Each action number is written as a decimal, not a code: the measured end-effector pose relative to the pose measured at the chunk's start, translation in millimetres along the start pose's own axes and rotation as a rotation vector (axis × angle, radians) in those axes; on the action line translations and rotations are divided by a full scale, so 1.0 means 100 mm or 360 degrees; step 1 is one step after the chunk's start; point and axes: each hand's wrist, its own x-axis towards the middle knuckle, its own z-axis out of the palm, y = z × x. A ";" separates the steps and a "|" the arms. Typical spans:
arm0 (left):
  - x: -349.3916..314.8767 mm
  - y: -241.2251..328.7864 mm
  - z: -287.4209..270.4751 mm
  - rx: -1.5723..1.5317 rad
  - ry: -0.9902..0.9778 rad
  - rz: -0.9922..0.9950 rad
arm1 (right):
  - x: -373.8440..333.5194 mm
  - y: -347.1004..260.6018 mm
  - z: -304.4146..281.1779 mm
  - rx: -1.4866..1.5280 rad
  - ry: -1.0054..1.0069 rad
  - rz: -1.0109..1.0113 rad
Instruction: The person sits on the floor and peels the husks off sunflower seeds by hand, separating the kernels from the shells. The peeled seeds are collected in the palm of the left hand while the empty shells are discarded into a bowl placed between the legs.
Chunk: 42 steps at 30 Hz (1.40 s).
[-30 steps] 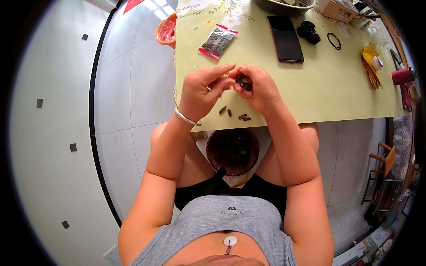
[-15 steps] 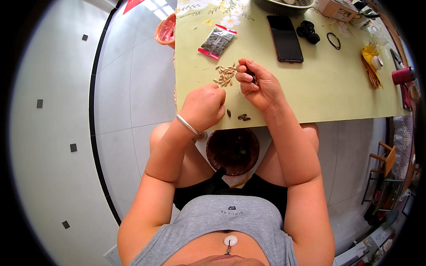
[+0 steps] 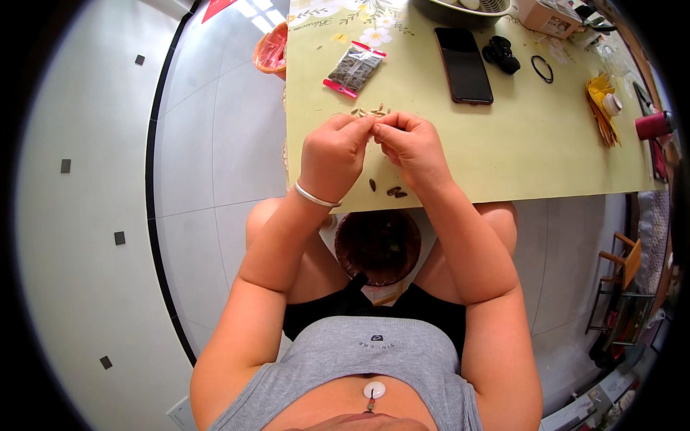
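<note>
Above the table, my left hand [image 3: 332, 153] and my right hand [image 3: 418, 149] meet at the fingertips, both closed in a pinch. Whatever lies between the fingertips is too small and covered to make out. Dark sunflower seeds showed in my curled right fingers a moment ago; that hand's palm is now turned out of sight. Just beyond the fingertips lies a small pile of pale shelled sunflower kernels [image 3: 378, 110], partly covered by my hands. Nearer the table edge rest a single dark sunflower seed [image 3: 373, 185] and a small cluster of unshelled seeds [image 3: 395, 192].
A clear packet with pink ends [image 3: 354, 68] lies beyond the kernels. Farther right are a black phone [image 3: 463, 65], a small black object [image 3: 501, 54] and a black band [image 3: 542, 68]. Below the table edge stands a dark brown bin [image 3: 377, 248]; a pink-lined basket [image 3: 272, 50] is at left.
My right hand has turned over and moved left toward my left hand. The left hand has shifted up and right, and their fingertips now meet over the kernels.
</note>
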 end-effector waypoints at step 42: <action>0.07 -0.02 -0.07 -0.1011 -0.0008 -0.0707 | 0.05 -0.09 -0.06 0.0190 -0.0123 0.0237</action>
